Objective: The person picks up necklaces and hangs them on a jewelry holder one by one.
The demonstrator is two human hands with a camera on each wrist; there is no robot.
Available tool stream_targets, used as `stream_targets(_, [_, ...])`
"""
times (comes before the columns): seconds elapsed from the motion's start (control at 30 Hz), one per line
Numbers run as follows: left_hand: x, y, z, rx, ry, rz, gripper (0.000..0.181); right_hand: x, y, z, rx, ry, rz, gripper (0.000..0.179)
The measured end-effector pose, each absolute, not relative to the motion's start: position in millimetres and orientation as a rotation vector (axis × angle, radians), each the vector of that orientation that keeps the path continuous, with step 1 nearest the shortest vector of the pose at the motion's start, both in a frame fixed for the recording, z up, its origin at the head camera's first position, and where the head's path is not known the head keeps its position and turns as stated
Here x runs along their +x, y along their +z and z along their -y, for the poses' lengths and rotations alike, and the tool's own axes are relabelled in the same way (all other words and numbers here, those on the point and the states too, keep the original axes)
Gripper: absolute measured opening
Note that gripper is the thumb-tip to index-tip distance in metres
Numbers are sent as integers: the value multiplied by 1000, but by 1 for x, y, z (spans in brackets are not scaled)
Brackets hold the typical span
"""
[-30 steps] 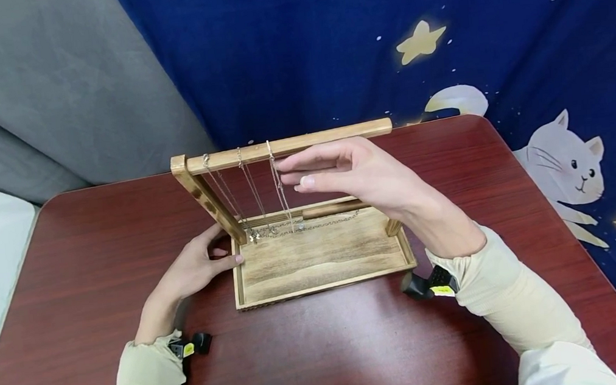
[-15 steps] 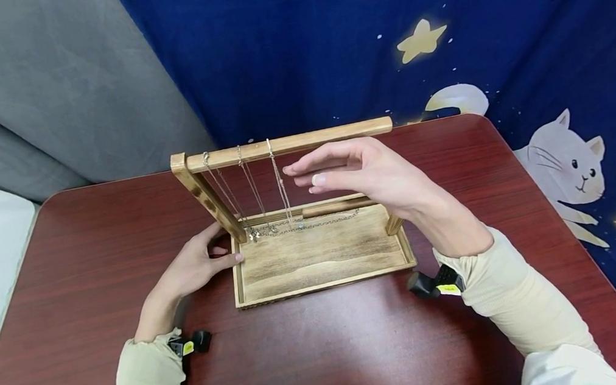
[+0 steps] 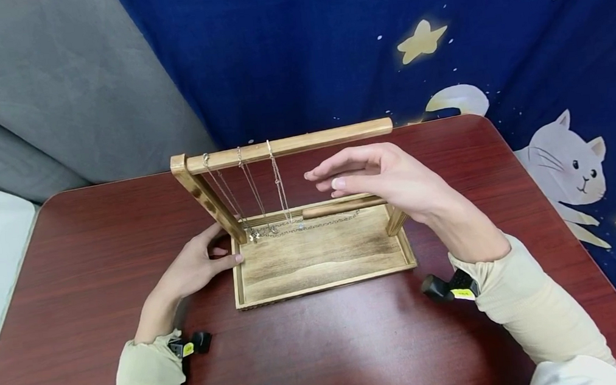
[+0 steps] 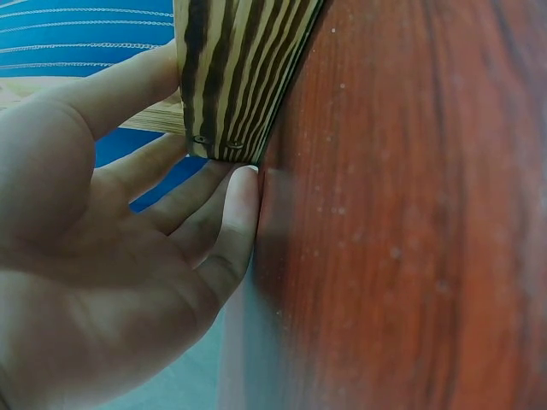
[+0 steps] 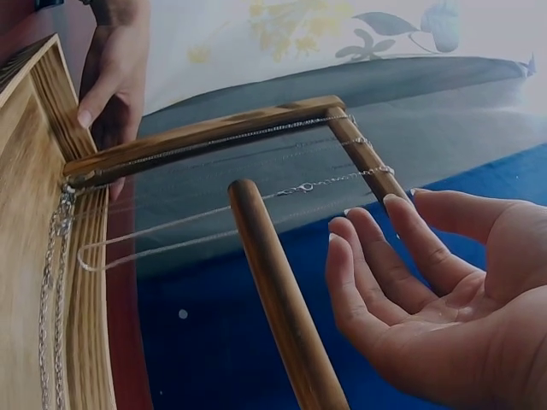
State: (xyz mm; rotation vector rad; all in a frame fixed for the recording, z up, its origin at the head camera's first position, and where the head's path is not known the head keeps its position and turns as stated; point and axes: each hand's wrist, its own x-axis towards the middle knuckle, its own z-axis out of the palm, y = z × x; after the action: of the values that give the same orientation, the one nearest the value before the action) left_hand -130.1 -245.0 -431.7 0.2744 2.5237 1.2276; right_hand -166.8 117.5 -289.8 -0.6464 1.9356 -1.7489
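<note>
A wooden necklace stand (image 3: 321, 280) with a raised bar (image 3: 330, 135) stands on the table. Three thin chain necklaces (image 3: 252, 188) hang from the bar's left part, and their lower ends reach the tray. Another silver chain (image 3: 324, 223) lies along the tray's back. My left hand (image 3: 195, 263) grips the tray's left end, thumb on the rim and fingers at the outer side; the left wrist view shows them against the striped end wall (image 4: 235, 77). My right hand (image 3: 389, 176) hovers right of the necklaces, below the bar, fingers loosely bent, holding nothing.
A short wooden post (image 3: 395, 220) rises at the tray's right end. The reddish table (image 3: 322, 350) surrounds the stand. Behind hang a blue curtain (image 3: 301, 52) with stars and a cat, and a grey curtain (image 3: 67, 85).
My right hand has drawn back from the third necklace, moving right and slightly down. That necklace hangs with a slight shift. My left hand stays in place.
</note>
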Motion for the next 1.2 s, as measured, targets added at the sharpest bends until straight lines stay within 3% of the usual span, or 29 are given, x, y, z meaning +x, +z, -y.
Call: stream_targets(1.2, [-128, -429, 244, 277, 1226, -2511, 83, -140, -317, -156, -660, -1670, -1958, 31])
